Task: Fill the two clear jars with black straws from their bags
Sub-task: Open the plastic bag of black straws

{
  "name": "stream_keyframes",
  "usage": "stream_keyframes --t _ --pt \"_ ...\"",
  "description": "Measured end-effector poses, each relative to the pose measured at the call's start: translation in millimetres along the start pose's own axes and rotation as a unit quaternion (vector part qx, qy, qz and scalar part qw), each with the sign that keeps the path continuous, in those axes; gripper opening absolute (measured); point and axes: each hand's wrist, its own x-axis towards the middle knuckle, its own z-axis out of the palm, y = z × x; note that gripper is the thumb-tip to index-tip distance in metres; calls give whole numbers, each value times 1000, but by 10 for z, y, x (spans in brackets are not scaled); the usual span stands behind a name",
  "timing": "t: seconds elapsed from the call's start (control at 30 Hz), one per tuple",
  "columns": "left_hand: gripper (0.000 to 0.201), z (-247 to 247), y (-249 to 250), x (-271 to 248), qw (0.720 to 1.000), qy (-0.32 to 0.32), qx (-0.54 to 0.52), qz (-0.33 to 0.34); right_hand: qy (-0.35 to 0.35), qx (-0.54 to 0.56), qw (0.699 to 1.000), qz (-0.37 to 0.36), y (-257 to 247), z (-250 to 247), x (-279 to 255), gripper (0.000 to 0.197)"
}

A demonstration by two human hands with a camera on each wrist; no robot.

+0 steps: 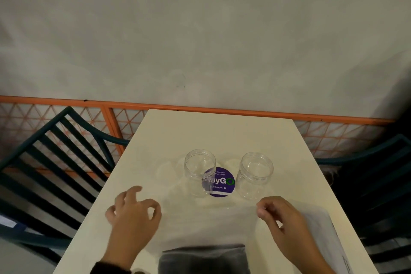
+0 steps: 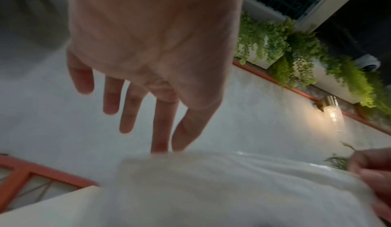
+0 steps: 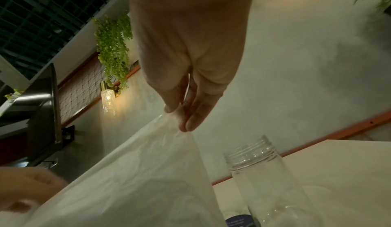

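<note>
Right now two clear jars stand upright and lidless on the cream tabletop: the left jar and the right jar, apart from each other, with one round purple sticker between them. Neither jar holds any straws. Two hands work one clear plastic bag stretched between them at the near edge. The left hand pinches the bag's left top corner between thumb and index finger, its other three fingers spread apart. The right hand pinches the right top corner, fingers pressed together on the film. One dark bundle of black straws shows in the bag's bottom. A second bag lies flat beside the right wrist. Two dark chairs flank the tabletop, the left chair and the right chair.
</note>
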Motion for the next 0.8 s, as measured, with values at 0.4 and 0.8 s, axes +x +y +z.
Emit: stream_keyframes --t 0.4,0.8 --pt "50 7 -34 -27 937 -341 -62 41 -28 -23 999 -7 -115 102 84 33" --pt "48 -201 196 -135 954 -19 -265 143 21 -88 994 60 -327 264 222 36"
